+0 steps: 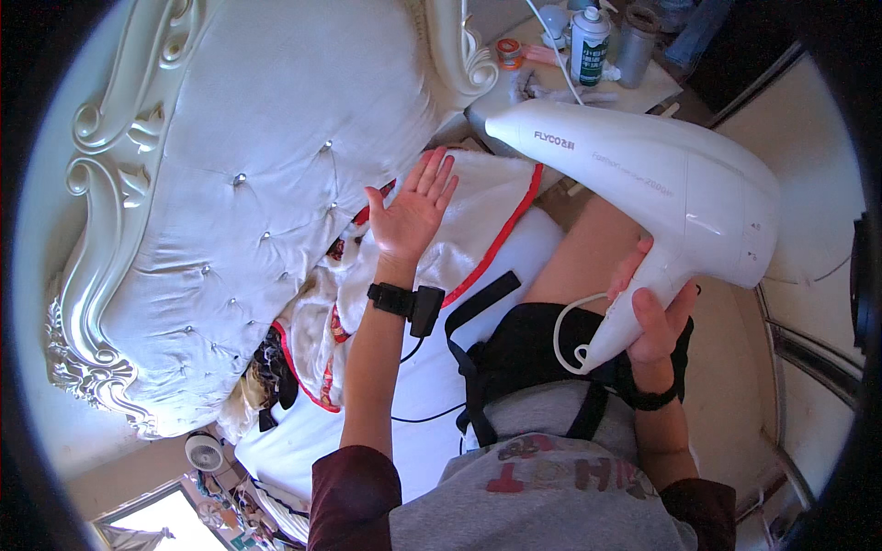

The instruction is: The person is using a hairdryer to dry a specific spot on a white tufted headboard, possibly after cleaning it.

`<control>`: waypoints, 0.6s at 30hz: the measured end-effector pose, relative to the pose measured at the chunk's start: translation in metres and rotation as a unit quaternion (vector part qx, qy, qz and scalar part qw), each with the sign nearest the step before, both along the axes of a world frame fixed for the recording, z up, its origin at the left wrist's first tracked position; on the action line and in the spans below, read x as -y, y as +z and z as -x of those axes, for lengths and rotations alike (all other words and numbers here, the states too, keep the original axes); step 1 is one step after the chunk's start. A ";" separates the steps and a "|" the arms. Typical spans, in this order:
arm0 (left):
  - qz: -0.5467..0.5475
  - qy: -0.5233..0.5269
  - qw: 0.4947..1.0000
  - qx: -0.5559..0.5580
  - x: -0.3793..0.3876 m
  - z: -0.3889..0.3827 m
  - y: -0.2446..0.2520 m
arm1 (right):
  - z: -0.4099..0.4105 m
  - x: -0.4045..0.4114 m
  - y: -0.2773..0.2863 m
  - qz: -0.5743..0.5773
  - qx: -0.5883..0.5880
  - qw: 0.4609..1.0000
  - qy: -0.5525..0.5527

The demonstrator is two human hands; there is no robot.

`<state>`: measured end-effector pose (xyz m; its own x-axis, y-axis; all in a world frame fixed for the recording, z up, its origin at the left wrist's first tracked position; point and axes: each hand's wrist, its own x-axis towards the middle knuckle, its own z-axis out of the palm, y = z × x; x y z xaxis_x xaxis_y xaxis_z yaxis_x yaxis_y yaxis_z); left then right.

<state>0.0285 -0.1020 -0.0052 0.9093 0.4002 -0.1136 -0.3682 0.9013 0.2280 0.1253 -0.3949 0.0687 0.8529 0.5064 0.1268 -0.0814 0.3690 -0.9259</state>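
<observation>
A white FLYCO hair dryer (641,165) is held by its handle in my right hand (665,320), with the fingers wrapped around the grip. Its narrow nozzle points to the upper left. The white cord (561,337) loops from the bottom of the handle. Palm up and fingers extended, my left hand (410,213) holds nothing. It hovers over a white fleece blanket (482,200) with red trim, apart from the nozzle. A black strap with a small box (426,310) is worn on my left wrist.
A tufted white headboard (289,89) with carved trim rises on the left. At the top, a nightstand (648,96) bears a spray can (590,45), a small orange-lidded jar (509,53) and a grey cup (637,45). A black cable (427,418) crosses the white bed sheet (427,454).
</observation>
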 end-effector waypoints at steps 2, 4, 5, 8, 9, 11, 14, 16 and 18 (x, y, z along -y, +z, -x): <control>-0.016 -0.001 1.000 0.004 0.004 0.004 0.006 | 0.000 0.000 -0.002 -0.015 -0.015 1.000 0.004; -0.031 -0.005 0.999 0.009 0.008 0.008 0.010 | 0.000 -0.001 -0.003 -0.028 -0.028 0.999 0.005; -0.020 -0.012 1.000 0.020 0.009 0.009 0.011 | 0.000 -0.001 -0.003 -0.030 -0.026 0.999 0.012; -0.003 -0.025 0.999 0.040 0.011 0.014 0.011 | 0.002 -0.002 -0.003 -0.025 -0.026 0.999 0.017; 0.004 -0.032 0.998 0.049 0.012 0.015 0.010 | 0.003 -0.002 -0.003 -0.016 -0.027 0.999 0.013; 0.025 -0.029 0.997 0.060 0.010 0.016 0.007 | 0.004 -0.004 -0.002 -0.007 -0.006 1.000 0.015; 0.030 -0.025 0.997 0.066 0.007 0.017 0.002 | 0.004 -0.005 -0.001 0.000 0.020 1.000 0.019; 0.016 -0.024 0.998 0.061 0.004 0.018 -0.002 | 0.004 -0.004 -0.001 -0.001 0.026 0.999 0.021; 0.018 -0.018 0.998 0.053 0.001 0.019 -0.007 | 0.003 -0.004 -0.004 -0.025 0.001 1.000 0.017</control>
